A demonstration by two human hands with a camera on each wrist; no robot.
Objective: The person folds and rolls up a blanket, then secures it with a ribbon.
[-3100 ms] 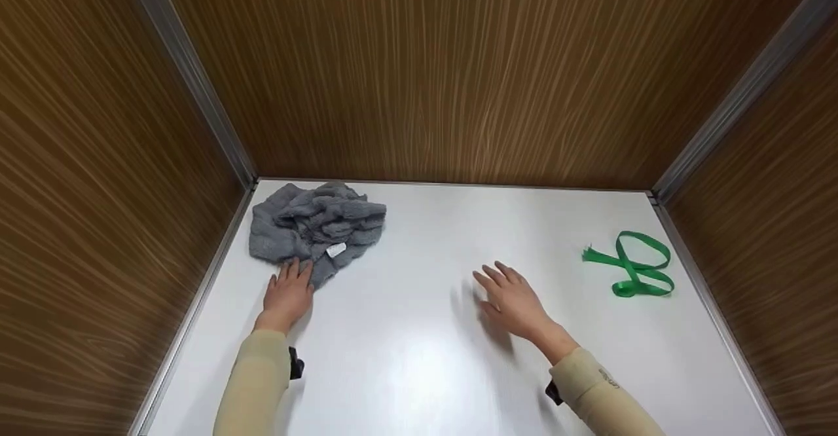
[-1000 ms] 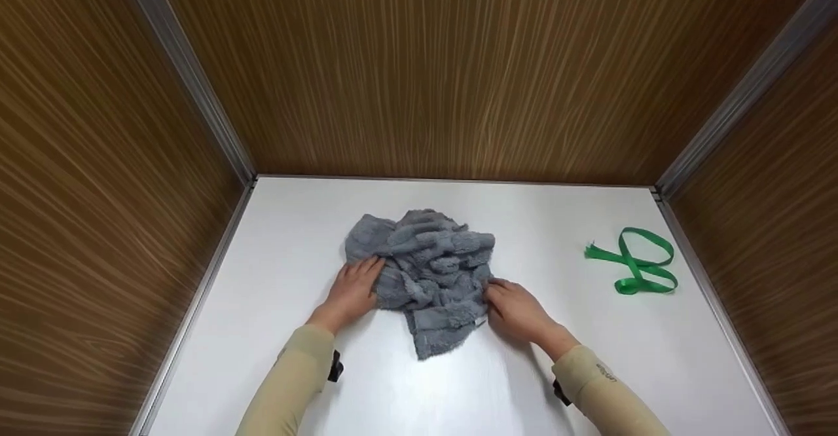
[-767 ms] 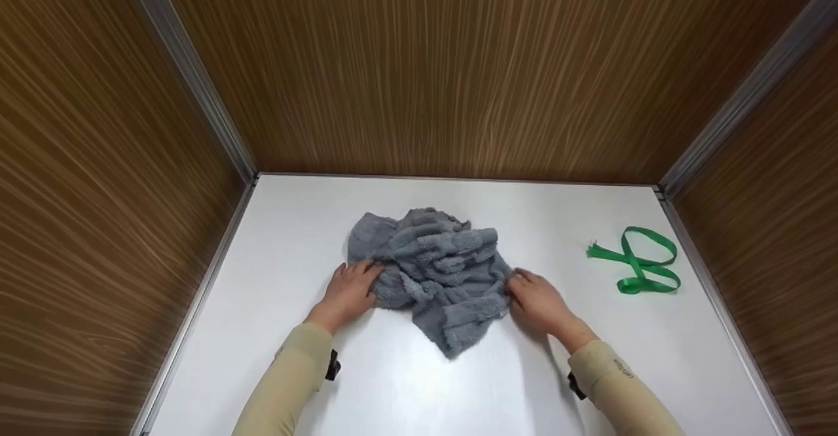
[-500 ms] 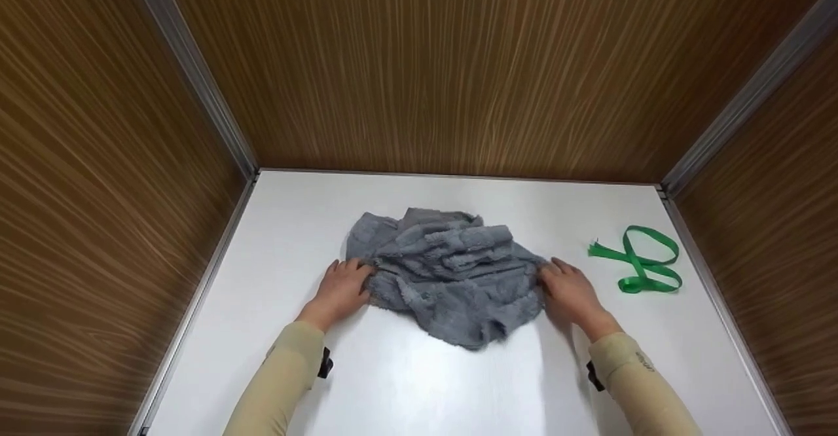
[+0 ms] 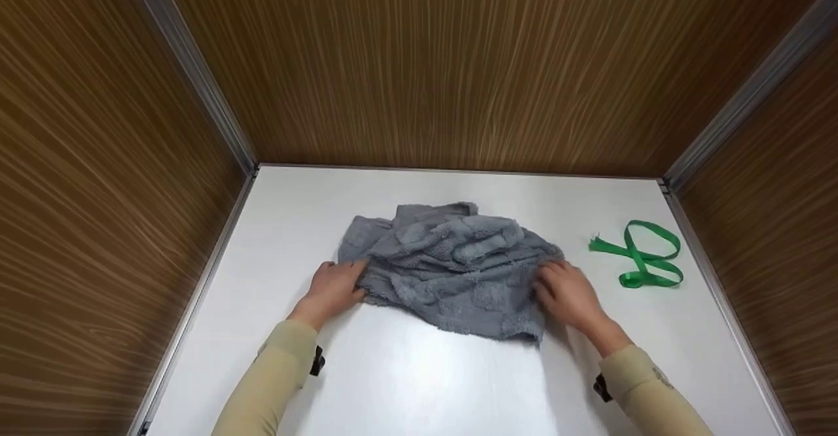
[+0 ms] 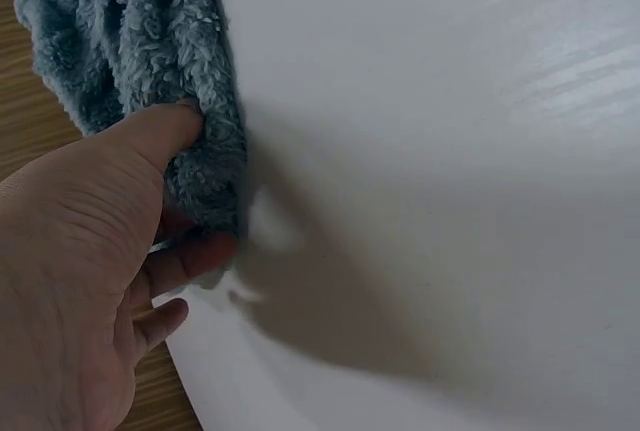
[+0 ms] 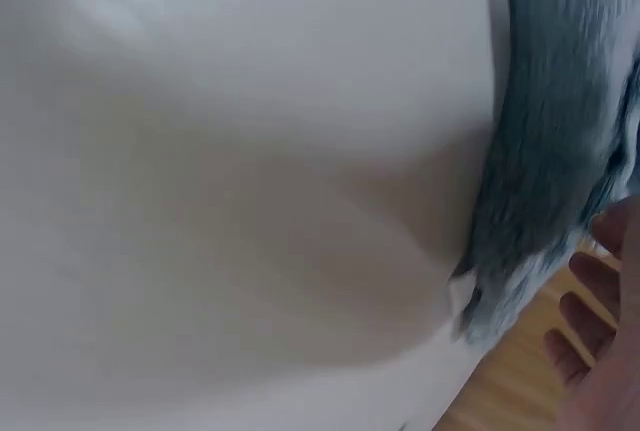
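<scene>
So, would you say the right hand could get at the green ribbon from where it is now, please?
Probably yes: the right hand grips the grey towel, and only bare white table lies between it and the green ribbon; it would need to let go first.

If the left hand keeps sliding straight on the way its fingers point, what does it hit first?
The gray towel. The left hand already pinches its near-left edge, fingers aimed up and to the right across the white table, so it would likely plough into the bunched cloth, not the green ribbon.

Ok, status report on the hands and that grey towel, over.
Left hand pinches grey towel edge. Right hand on its right side, grip unclear. Green ribbon lies apart, right.
</scene>
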